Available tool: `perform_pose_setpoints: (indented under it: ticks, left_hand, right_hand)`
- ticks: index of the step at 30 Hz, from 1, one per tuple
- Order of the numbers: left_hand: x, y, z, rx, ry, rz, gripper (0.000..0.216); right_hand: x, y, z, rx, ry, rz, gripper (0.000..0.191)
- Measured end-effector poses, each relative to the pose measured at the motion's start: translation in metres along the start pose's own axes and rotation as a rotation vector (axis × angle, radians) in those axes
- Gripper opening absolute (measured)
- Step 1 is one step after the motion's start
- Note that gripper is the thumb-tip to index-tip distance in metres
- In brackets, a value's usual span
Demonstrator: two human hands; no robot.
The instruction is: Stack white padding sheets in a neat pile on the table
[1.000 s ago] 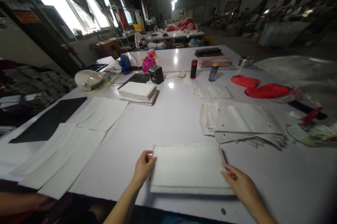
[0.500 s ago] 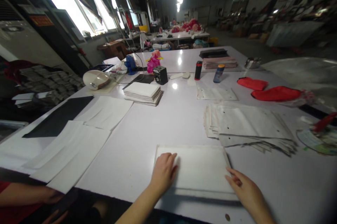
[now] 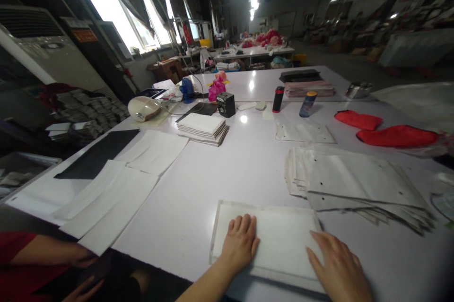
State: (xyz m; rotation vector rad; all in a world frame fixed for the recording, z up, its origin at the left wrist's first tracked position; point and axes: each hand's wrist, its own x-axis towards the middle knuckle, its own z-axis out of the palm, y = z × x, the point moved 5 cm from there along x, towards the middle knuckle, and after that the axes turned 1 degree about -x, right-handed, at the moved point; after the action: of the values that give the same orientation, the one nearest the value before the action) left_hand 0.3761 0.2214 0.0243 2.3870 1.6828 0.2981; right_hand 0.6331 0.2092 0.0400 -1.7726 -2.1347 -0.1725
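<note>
Pressing down now, both palms flat on the white pad (image 3: 283,236) at the near edge of the table (image 3: 244,169). The left hand (image 3: 240,244) lies on the pad's left half, fingers together and stretched forward, nothing pinched or gripped. The right hand (image 3: 338,269) rests on the pad's right end, fingers slightly spread, also flat and holding nothing. The pad itself sits square to the table edge, a slightly larger layer showing under it along the left and near sides.

Just beyond the pad to the right, a fanned pile of white sheets (image 3: 351,181) with small dark dots lies on the table, close to the pad's far right corner but whether touching it cannot be told. Further back sits a single flat sheet (image 3: 303,133), and beyond that a dark bottle (image 3: 278,99) and a blue bottle (image 3: 307,104) stand upright near each other. Two red cloth pieces (image 3: 386,132) lie at the far right. On the left side, a neat stack of white squares (image 3: 203,128) sits mid-table, with a small black box (image 3: 226,104) behind it. Large white sheets (image 3: 113,193) and a black sheet (image 3: 97,154) cover the table's left edge. At lower left, another person's arm in a red sleeve (image 3: 31,264) shows below the table edge.
</note>
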Motion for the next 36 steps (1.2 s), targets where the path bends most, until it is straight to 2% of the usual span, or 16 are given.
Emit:
perform_pose_setpoints:
  ticks: [2, 4, 7, 10, 15, 21, 25, 27, 28, 30, 33, 36]
  left_hand:
    - [0.0, -0.002, 0.005, 0.006, 0.012, 0.025, 0.058]
    - [0.002, -0.004, 0.009, 0.016, 0.02, 0.059, 0.058]
    - [0.004, -0.01, 0.01, 0.032, 0.031, 0.091, 0.059]
    - [0.004, -0.017, 0.005, 0.06, 0.045, 0.13, 0.061]
    - [0.002, -0.03, -0.002, 0.145, 0.128, 0.095, 0.07]
    - [0.003, -0.028, 0.001, 0.218, 0.163, 0.097, 0.07]
    - [0.005, -0.028, 0.003, 0.24, 0.184, 0.111, 0.067]
    - [0.009, -0.029, 0.004, 0.231, 0.184, 0.11, 0.066]
    - [0.011, -0.029, 0.004, 0.221, 0.179, 0.107, 0.065]
    - [0.014, -0.03, 0.002, 0.189, 0.162, 0.102, 0.065]
    - [0.016, -0.035, -0.004, 0.134, 0.165, 0.082, 0.068]
    - [0.006, -0.059, -0.013, 0.047, 0.281, -0.019, 0.07]
  right_hand:
    - [0.013, -0.038, 0.005, 0.003, 0.035, -0.129, 0.045]
    - [0.022, -0.073, 0.021, 0.027, 0.009, -0.272, 0.049]
    - [0.026, -0.092, 0.047, 0.043, -0.098, -0.376, 0.057]
    - [0.025, -0.072, 0.057, 0.044, -0.174, -0.347, 0.063]
    - [0.022, -0.027, 0.046, 0.023, -0.179, -0.209, 0.066]
    - [0.023, -0.022, 0.048, 0.092, -0.24, -0.173, 0.067]
    - [0.022, -0.022, 0.039, 0.194, -0.287, -0.175, 0.069]
    - [0.029, -0.012, 0.031, 0.281, -0.269, -0.176, 0.063]
    - [0.037, -0.001, 0.025, 0.316, -0.217, -0.148, 0.056]
    - [0.057, 0.04, 0.012, 0.336, -0.06, -0.026, 0.043]
    - [0.089, 0.136, -0.004, 0.245, 0.128, 0.243, 0.041]
    - [0.109, 0.24, -0.015, 0.103, 0.202, 0.49, 0.038]
